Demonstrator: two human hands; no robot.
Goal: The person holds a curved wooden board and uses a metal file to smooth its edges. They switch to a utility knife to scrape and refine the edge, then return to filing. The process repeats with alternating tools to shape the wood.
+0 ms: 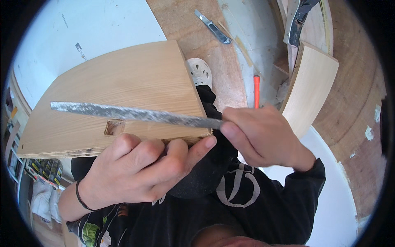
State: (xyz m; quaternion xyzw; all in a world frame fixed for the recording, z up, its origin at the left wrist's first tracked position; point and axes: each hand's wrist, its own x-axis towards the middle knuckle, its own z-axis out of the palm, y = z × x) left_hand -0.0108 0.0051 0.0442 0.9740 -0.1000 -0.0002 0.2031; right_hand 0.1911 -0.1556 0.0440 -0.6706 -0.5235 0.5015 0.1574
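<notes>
A long, flat metal file [135, 114] spans the picture from the middle toward the left, its grey surface scuffed whitish. My right hand [263, 138] is closed around its near end. Beneath the file lies a pale wooden board [140, 74], propped over my lap, with a small square cutout [114, 127] near its front edge. My left hand [142, 168] grips that front edge, and its index finger reaches to the board's right corner, where the wood looks rough. Whether the file touches the board is hard to tell.
A utility knife [212, 27] and an orange-red stick-like tool [256, 91] lie on the floor ahead. Another pale board [310, 82] stands to the right, below a dark-and-metal tool [297, 20]. A white panel [94, 33] is at the far left. My foot wears a white clog [200, 73].
</notes>
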